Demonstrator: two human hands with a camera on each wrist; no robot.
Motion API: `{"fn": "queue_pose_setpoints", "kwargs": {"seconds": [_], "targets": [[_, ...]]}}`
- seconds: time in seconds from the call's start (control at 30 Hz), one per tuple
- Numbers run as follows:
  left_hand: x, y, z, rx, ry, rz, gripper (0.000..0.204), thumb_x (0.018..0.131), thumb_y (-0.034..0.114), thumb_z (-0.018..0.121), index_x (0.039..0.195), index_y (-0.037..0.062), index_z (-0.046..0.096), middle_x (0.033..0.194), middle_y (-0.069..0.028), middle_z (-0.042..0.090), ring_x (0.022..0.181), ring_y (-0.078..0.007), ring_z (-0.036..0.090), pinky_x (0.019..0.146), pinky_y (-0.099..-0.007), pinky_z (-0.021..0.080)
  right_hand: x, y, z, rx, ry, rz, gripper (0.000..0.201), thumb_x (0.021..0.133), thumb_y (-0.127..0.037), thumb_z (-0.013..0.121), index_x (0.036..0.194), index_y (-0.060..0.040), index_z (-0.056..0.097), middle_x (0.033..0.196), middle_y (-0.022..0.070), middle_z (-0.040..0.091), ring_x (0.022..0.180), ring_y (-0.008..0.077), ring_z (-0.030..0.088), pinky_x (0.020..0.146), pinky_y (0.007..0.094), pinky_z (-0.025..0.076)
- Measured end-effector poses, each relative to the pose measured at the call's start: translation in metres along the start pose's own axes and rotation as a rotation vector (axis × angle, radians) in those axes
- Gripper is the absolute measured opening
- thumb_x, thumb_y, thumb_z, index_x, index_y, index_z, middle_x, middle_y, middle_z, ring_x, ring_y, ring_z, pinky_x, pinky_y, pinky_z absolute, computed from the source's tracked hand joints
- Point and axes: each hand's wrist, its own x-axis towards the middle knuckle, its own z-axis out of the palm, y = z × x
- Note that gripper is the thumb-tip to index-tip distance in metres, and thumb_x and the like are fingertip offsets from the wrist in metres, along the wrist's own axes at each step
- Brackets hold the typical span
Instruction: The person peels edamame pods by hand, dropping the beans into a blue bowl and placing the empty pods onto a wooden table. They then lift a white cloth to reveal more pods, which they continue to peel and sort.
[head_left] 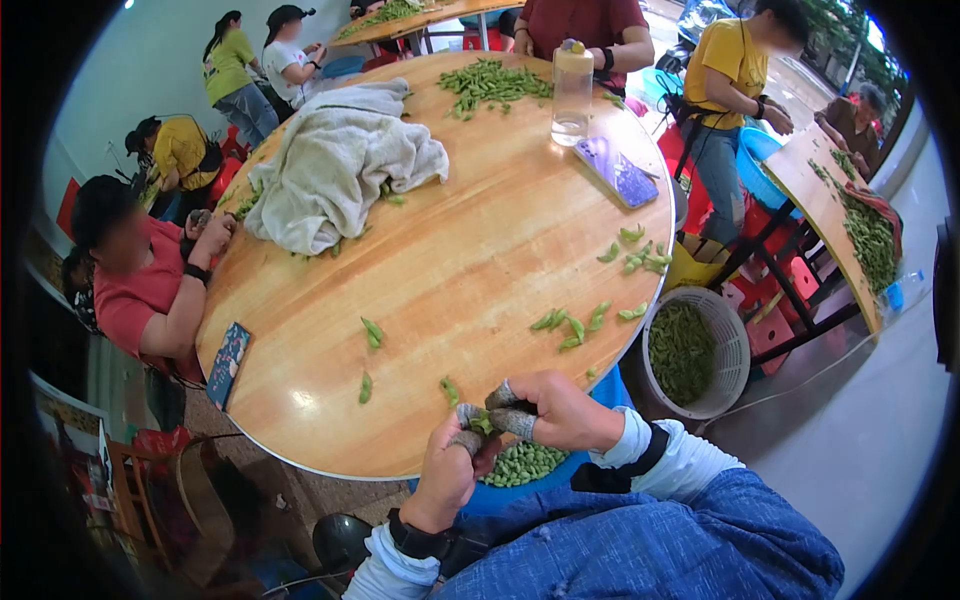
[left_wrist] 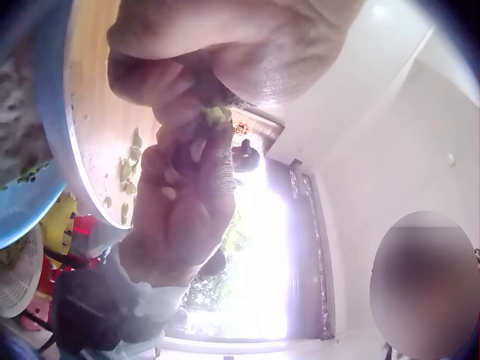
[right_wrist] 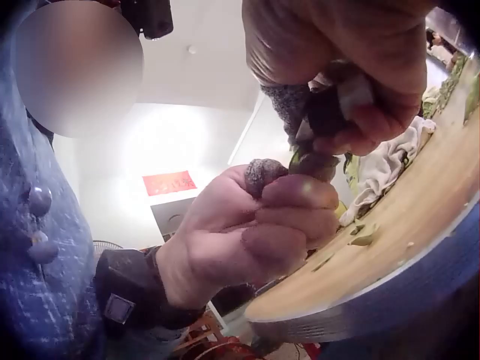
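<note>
Close over the table's near edge, my two hands meet at a green soybean pod (head_left: pixel 483 424). My left hand (head_left: pixel 445 478) pinches it from the left, grey fabric covers on its thumb and fingertip. The right hand (head_left: pixel 572 412) comes in from the other side, its fingers, also covered in grey, curled onto the same pod. In the right wrist view the pod (right_wrist: pixel 296 159) shows as a small green piece between the fingertips; the rest of it is hidden. Beneath the hands, a blue basin (head_left: pixel 608 388) holds shelled green beans (head_left: pixel 525 462).
Loose pods (head_left: pixel 572 328) lie on the round wooden table (head_left: pixel 480 250), with a larger pile (head_left: pixel 490 84) at the far side. A crumpled cloth (head_left: pixel 335 160), a bottle (head_left: pixel 571 95) and phones (head_left: pixel 615 172) are also there. A white basket (head_left: pixel 735 355) of pods stands at right. Several people work around.
</note>
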Motion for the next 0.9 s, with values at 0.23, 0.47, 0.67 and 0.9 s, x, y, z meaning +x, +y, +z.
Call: {"fn": "queue_pose_setpoints", "kwargs": {"seconds": [0.23, 0.47, 0.67, 0.9], "targets": [[0.0, -0.001, -0.002, -0.066, -0.023, 0.052, 0.017, 0.081, 0.017, 0.054, 0.093, 0.0067, 0.048, 0.067, -0.0042, 0.052, 0.05, -0.0082, 0.044, 0.043, -0.0194, 0.03, -0.001, 0.0, 0.001, 0.07, 0.061, 0.058, 0.011, 0.077, -0.005, 0.057, 0.085, 0.0023, 0.058, 0.072, 0.0165, 0.059, 0.065, 0.019, 0.057, 0.06, 0.0303, 0.045], [-0.001, -0.009, -0.01, 0.174, -0.01, 0.16, 0.021, 0.083, 0.022, 0.058, 0.093, 0.005, 0.051, 0.067, -0.0015, 0.055, 0.048, -0.0049, 0.043, 0.041, -0.0167, 0.031, 0.0, 0.008, 0.003, 0.19, -0.049, 0.077, 0.012, 0.081, -0.006, 0.055, 0.088, 0.0038, 0.057, 0.075, 0.011, 0.061, 0.071, 0.0126, 0.055, 0.064, 0.0277, 0.045], [-0.001, -0.007, -0.016, -0.03, -0.079, 0.02, 0.007, 0.085, 0.009, 0.051, 0.091, 0.0056, 0.051, 0.069, -0.0026, 0.055, 0.052, -0.003, 0.043, 0.045, -0.0161, 0.031, -0.002, 0.012, 0.003, 0.524, -0.095, 0.27, 0.013, 0.084, -0.008, 0.053, 0.089, 0.0041, 0.057, 0.079, 0.0055, 0.061, 0.073, 0.0092, 0.054, 0.066, 0.0253, 0.045], [-0.002, -0.01, -0.003, 0.253, 0.008, 0.258, 0.019, 0.084, 0.02, 0.056, 0.089, 0.0018, 0.054, 0.063, -0.0034, 0.054, 0.047, -0.0055, 0.043, 0.042, -0.0175, 0.033, -0.002, 0.016, 0.005, 0.367, -0.061, 0.226, 0.012, 0.081, -0.007, 0.054, 0.087, 0.0038, 0.058, 0.074, 0.0068, 0.061, 0.071, 0.0095, 0.054, 0.064, 0.0258, 0.045]]}}
